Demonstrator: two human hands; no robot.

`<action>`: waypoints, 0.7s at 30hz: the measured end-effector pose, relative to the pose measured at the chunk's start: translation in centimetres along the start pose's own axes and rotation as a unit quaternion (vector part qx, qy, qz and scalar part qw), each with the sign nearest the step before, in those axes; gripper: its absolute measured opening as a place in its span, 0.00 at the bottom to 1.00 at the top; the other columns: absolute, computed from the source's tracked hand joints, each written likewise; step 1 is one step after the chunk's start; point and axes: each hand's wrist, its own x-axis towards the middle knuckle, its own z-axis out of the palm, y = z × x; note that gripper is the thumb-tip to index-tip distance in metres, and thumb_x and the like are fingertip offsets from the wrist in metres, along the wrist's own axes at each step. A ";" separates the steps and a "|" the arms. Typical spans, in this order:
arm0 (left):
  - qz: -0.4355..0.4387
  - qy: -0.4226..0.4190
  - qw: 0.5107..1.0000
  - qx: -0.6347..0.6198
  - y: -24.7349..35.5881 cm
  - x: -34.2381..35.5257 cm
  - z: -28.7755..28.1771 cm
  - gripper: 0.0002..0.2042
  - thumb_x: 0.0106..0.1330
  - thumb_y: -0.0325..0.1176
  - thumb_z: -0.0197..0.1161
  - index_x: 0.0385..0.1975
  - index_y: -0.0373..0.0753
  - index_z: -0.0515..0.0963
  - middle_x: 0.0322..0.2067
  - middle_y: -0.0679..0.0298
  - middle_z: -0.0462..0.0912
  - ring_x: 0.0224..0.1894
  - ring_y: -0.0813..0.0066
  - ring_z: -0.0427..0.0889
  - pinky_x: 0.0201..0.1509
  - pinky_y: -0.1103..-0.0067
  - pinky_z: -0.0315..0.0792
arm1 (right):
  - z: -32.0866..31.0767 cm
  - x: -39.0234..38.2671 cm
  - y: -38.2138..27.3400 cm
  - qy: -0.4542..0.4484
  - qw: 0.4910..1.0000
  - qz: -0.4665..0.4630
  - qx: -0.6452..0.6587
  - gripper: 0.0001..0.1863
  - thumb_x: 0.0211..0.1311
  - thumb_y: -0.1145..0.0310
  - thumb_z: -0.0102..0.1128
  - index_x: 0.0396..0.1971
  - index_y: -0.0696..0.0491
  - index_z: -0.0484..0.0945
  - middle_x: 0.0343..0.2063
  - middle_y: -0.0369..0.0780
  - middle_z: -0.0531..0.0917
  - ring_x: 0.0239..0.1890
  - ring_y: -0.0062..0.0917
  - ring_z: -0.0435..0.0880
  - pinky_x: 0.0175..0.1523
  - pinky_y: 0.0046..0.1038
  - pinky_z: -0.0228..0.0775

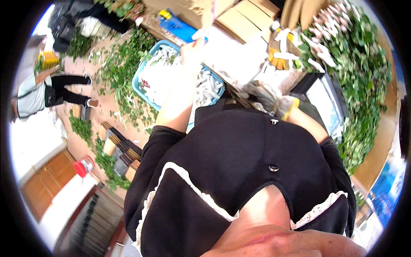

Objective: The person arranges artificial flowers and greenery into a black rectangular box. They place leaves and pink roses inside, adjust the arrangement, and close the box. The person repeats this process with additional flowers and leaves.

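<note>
My left hand point(192, 46) is raised above a blue plastic basket point(138, 79) full of small white pieces. Its fingers are closed on a small white item too bright to name, near a blue tool with a yellow part point(173, 26). My right hand point(274, 100), in a grey glove with a yellow cuff, is low at the cluttered work surface, beside a bright white area; its fingers are indistinct. Above it lies a yellow-and-grey glove point(278, 60) with white pieces on it.
Cardboard boxes point(244, 19) sit at the back. Leafy stems with pale pink blooms point(359, 90) are heaped at right. Leaves point(120, 73) litter the floor. Another person point(55, 90) stands at left, near a red-lidded container point(83, 166) and stacked dark pieces point(124, 145).
</note>
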 end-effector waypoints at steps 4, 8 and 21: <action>-0.099 -0.137 0.978 -0.123 -2.3 2.6 -0.6 0.20 0.67 0.34 0.57 0.56 0.32 0.69 0.52 0.56 0.73 0.55 0.68 0.72 0.59 0.72 0.66 | -0.3 0.8 -0.8 0.035 0.929 0.278 0.243 0.13 0.61 0.60 0.59 0.37 0.54 0.82 0.30 0.37 0.84 0.31 0.27 0.82 0.40 0.30 0.73; -0.242 -0.294 0.909 -0.168 3.4 -5.2 2.7 0.23 0.73 0.42 0.51 0.65 0.43 0.64 0.68 0.63 0.61 0.71 0.59 0.56 0.72 0.65 0.54 | -4.0 -10.5 -1.3 0.121 0.972 0.193 0.051 0.16 0.56 0.61 0.56 0.40 0.55 0.81 0.34 0.46 0.84 0.35 0.40 0.83 0.43 0.35 0.74; 0.539 -0.569 0.357 0.509 5.2 -27.7 55.8 0.14 0.63 0.36 0.58 0.45 0.37 0.80 0.40 0.55 0.85 0.38 0.57 0.83 0.41 0.66 0.75 | 8.3 -34.8 -0.3 0.338 0.804 0.480 0.095 0.14 0.60 0.61 0.52 0.37 0.53 0.82 0.33 0.45 0.84 0.35 0.37 0.84 0.42 0.34 0.76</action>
